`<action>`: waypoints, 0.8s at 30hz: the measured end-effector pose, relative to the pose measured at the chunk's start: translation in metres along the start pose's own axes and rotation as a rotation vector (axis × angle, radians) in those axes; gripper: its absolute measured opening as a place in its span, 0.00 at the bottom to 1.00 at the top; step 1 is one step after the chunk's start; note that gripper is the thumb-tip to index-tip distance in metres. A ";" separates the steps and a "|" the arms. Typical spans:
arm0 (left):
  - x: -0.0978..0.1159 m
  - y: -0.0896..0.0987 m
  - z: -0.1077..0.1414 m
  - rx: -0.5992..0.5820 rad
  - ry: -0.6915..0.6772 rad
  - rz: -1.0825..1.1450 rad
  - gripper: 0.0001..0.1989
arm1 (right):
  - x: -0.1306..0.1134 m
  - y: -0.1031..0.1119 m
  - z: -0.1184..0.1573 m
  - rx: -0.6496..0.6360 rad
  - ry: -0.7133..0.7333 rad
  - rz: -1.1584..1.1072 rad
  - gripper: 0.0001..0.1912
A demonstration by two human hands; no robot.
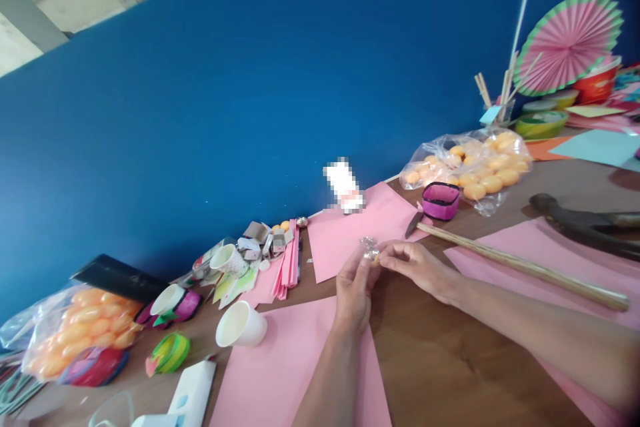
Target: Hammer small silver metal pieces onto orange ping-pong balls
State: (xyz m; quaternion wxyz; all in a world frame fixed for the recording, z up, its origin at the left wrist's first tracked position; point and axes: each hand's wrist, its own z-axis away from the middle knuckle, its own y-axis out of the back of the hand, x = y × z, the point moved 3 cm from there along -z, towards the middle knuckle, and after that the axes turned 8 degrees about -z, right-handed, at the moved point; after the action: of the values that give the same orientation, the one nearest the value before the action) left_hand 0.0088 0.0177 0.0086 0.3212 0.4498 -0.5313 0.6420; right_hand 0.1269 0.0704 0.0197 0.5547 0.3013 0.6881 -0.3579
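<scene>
Near the middle of the table, my left hand (pixel 354 290) has its thumb and fingers closed on a small shiny silver piece (pixel 371 254). My right hand (pixel 413 267) comes from the right, its thumb and index finger pinched at the edge of the same piece, where a bit of yellow-orange shows. More crumpled silver material (pixel 368 240) sticks up just above the fingertips. Both hands are over the brown table, beside a pink sheet (pixel 340 253) behind them. Another pink sheet (pixel 285 360) lies under my left forearm.
A white cup (pixel 241 324) stands left of my left forearm. A hammer (pixel 520 263) lies at the right. Bags of orange balls (pixel 493 163) sit at back right and far left (pixel 90 323). A purple box (pixel 441 201) is behind the hammer. A power strip (pixel 193 393) lies front left.
</scene>
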 end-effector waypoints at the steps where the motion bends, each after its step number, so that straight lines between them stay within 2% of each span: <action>1: 0.000 0.000 0.000 -0.001 -0.005 0.003 0.17 | 0.000 0.000 0.000 0.000 -0.001 0.001 0.12; 17: 0.000 0.003 -0.001 0.029 0.003 0.003 0.15 | -0.002 -0.001 0.000 -0.032 0.002 -0.006 0.10; 24: -0.001 0.003 -0.002 -0.013 -0.033 0.010 0.16 | -0.002 0.000 0.000 -0.040 -0.034 0.006 0.11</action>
State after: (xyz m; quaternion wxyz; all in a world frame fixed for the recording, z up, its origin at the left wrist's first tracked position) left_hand 0.0060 0.0187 0.0061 0.3120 0.4555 -0.5430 0.6328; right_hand 0.1275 0.0707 0.0218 0.5734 0.2859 0.6846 -0.3476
